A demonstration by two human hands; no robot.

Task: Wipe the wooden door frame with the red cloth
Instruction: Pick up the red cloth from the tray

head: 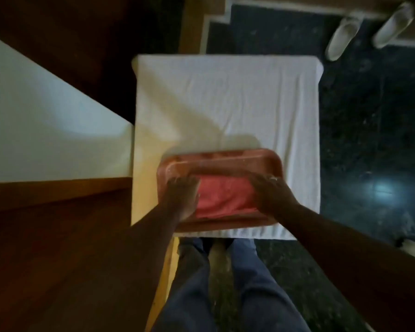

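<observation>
The red cloth (pixel 222 198) lies folded in a pink tray (pixel 221 159) at the near edge of a table covered with a white sheet (pixel 225 97). My left hand (pixel 183 197) rests with its fingers stretched out over the cloth's left edge and the tray. My right hand (pixel 272 191) lies flat over the cloth's right edge. Neither hand visibly grips the cloth, though the picture is blurred. The wooden door frame (pixel 58 191) runs as a brown band at the left, between a white wall (pixel 34 121) and a darker wooden door (pixel 58 264).
Dark speckled floor (pixel 369 116) lies to the right of and behind the table. Another person's white shoes (pixel 343 37) stand at the far right. My legs in blue jeans (pixel 261 291) are below the table's edge. More dark wood (pixel 82 32) fills the far left.
</observation>
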